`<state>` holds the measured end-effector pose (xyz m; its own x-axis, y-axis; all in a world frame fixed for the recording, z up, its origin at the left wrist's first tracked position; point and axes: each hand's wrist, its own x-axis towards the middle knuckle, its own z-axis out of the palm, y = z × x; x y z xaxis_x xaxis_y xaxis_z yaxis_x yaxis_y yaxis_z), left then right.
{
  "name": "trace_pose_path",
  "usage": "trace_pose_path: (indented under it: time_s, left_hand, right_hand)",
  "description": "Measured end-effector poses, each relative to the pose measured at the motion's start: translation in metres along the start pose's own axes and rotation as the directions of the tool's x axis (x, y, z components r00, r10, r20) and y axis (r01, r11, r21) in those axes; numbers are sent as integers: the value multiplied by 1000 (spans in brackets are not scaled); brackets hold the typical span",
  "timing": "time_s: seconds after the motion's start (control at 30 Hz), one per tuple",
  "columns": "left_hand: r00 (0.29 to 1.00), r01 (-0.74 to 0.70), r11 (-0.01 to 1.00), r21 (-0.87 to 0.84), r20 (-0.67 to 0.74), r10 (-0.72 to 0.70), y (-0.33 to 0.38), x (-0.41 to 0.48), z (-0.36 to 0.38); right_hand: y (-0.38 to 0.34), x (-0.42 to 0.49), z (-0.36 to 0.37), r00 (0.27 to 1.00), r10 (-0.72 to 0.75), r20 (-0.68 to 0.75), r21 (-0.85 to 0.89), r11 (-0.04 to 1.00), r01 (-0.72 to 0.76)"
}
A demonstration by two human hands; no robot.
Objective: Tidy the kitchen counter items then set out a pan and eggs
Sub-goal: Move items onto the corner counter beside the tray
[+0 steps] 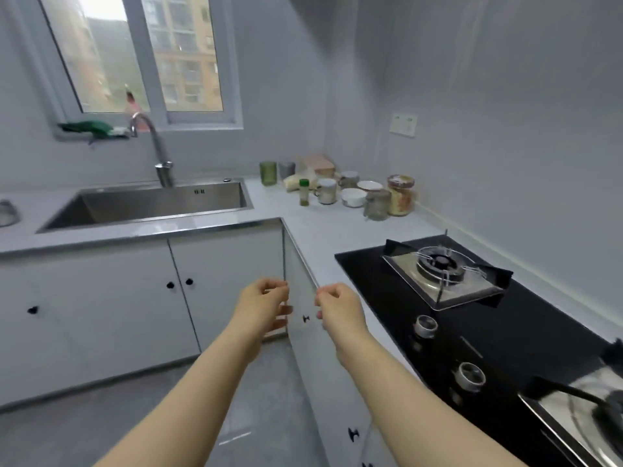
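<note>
Left hand and right hand: both raised side by side, close but apart, fingers loosely curled, nothing seen in either. They hover in front of the white cabinet door below the counter's inner corner. A black door knob shows between them, untouched.

Counter: L-shaped, pale.
- Right run: black hob along the front edge, with two silver dials. Far burner bare.
- Near burner at the frame's lower right: dark pan, blurred, its handle pointing left.
- Back corner: a cluster of jars and cups, among them a green cup, a green-capped bottle, a white bowl and a tall jar nearest the right wall.
- Left run: steel sink, with the tap at its back edge.
</note>
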<state>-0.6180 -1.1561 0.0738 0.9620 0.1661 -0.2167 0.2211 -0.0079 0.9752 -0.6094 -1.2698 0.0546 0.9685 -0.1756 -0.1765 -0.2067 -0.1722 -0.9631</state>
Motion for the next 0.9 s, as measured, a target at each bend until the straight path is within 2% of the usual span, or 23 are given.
trace_pose_path:
  time_s: [0.27,0.5,0.9]
  left_hand:
    - [988,-15,1000,5,-154,15,34,121,-168]
    - [967,-25,1000,-17,-256,20,49,218,-258]
    - [854,-17,998,-67,-520,-21,73,403,-417]
  right_hand:
    - [-71,72,200,984,-13,179,28,1000,8]
    - [-113,144,315,960,-40,277,16,999,37]
    - [-179,290,530,865,-53,499,-10,998,67]
